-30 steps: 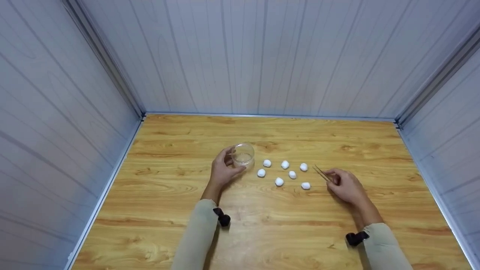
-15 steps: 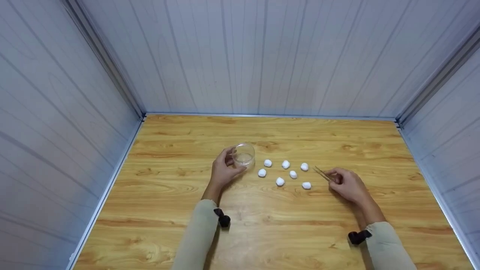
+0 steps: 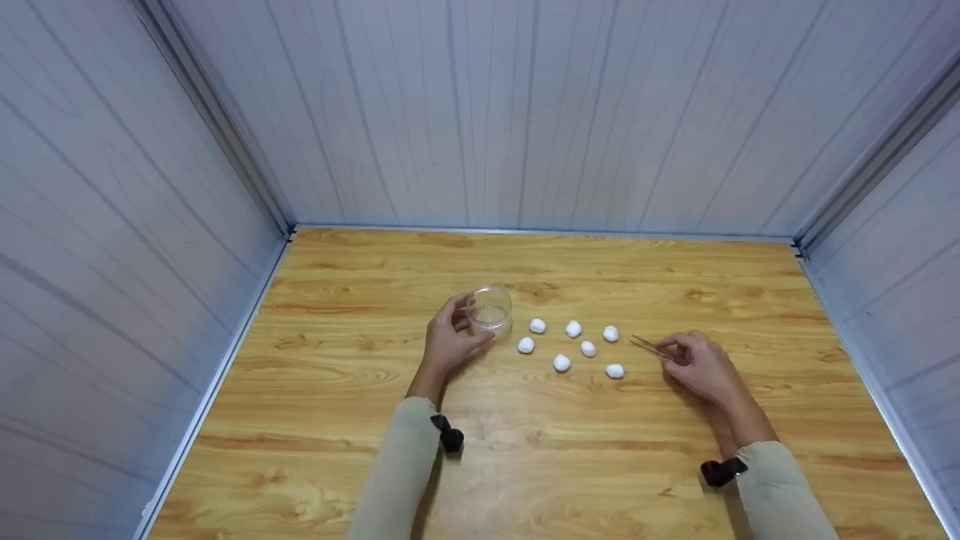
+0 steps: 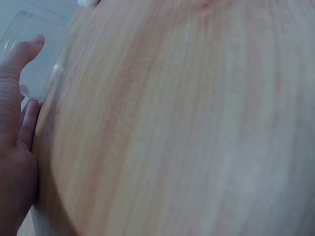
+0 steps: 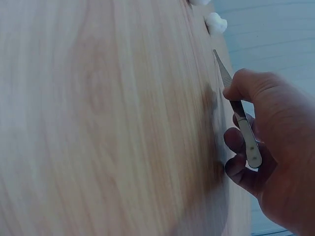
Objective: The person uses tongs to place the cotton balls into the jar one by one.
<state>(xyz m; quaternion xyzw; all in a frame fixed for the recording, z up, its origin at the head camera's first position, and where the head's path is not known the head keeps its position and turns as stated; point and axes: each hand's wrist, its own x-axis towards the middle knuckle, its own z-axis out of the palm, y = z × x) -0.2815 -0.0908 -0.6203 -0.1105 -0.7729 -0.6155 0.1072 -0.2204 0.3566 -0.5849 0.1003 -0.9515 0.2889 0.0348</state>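
My left hand (image 3: 450,341) curls round the left side of a clear round container (image 3: 491,315) that stands on the table, its mouth facing up. In the left wrist view the thumb (image 4: 22,54) lies along the container's transparent wall (image 4: 47,73). Out to the right, my right hand (image 3: 701,367) pinches metal tweezers (image 3: 651,346) between thumb and fingers, their tips pointing left at the cotton balls (image 3: 573,328). Seen from the right wrist, the tweezers (image 5: 248,140) run past the thumb, with nothing between the tips. Several white cotton balls lie loosely spread between the two hands.
The wood-grain table (image 3: 525,465) is bounded by a pale panel wall (image 3: 487,112) at the back and by panels on the left (image 3: 112,247) and right (image 3: 900,300). Black wrist cameras sit on the left cuff (image 3: 450,436) and right cuff (image 3: 721,472).
The right hand has shifted slightly to the right, and the tweezers have turned to lie flatter. The left hand keeps its hold on the container; the cotton balls stay in the same arrangement.
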